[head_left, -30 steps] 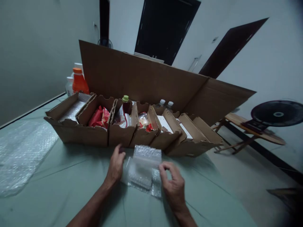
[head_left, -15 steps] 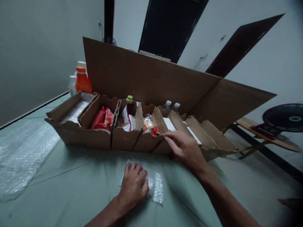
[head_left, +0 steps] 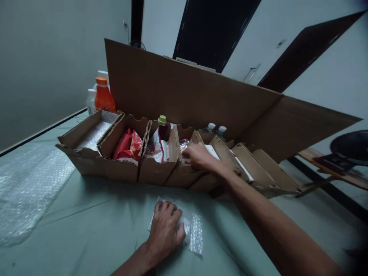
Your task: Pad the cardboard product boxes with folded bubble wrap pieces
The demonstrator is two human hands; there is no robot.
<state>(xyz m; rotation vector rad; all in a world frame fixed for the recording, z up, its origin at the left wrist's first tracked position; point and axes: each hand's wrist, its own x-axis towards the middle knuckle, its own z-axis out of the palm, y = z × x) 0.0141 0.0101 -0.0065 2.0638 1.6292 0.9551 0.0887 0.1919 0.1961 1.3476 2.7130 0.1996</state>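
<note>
Green-covered worktop (head_left: 71,230) with a row of cardboard trays (head_left: 126,170) backed by a tall cardboard sheet (head_left: 178,96). Left hand (head_left: 166,232) lies flat, fingers spread, pinning a small bubble wrap piece (head_left: 195,239) so it stays put. Right hand (head_left: 198,156) reaches into a tray just past the left fingers, fingers curled over a snack packet (head_left: 184,143); grip can't be confirmed. Orange bottle (head_left: 104,99) far left. No readable labels.
</note>
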